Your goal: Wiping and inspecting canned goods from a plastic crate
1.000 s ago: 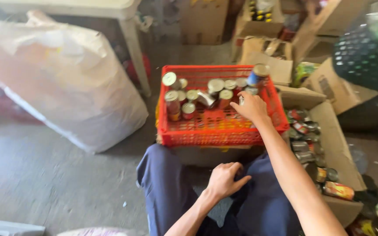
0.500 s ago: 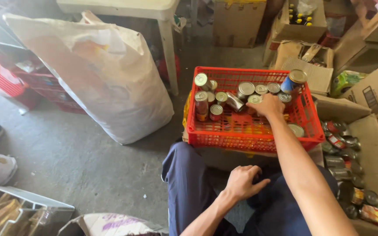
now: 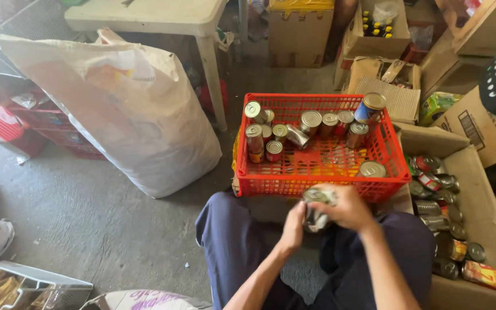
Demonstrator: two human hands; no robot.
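**Both hands on a can above the lap**

A big white sack (image 3: 124, 109) leans against a pale table (image 3: 150, 14) at the left, bulging, with a faded orange and yellow print on its face. At the right stands a long open brown box (image 3: 477, 189), and inside it lies a row of tins (image 3: 440, 201) on their sides, some with red labels, one at the near end orange. Behind it sit more brown cartons (image 3: 386, 77); one on the far right carries a black barcode patch, and a green packet (image 3: 436, 105) lies wedged between them. A taller carton (image 3: 299, 31) with yellow tape on top stands at the back.

In the middle is a red plastic crate (image 3: 294, 182) with a lattice wall. Upright cans (image 3: 311, 123) stand along its far side, silver lids up, some with red or brown labels; a blue-labelled tin (image 3: 369, 109) rises at the far right corner, and one lone tin (image 3: 372, 170) sits near the front wall.

Just before the crate, over the dark blue trousers (image 3: 231, 241), the person holds a can (image 3: 315, 206), silver and tilted, its lid end facing up-left. The right hand (image 3: 348, 206) wraps over it, fingers curled around the body. The left hand (image 3: 294, 227) presses against its lower side, fingers together.
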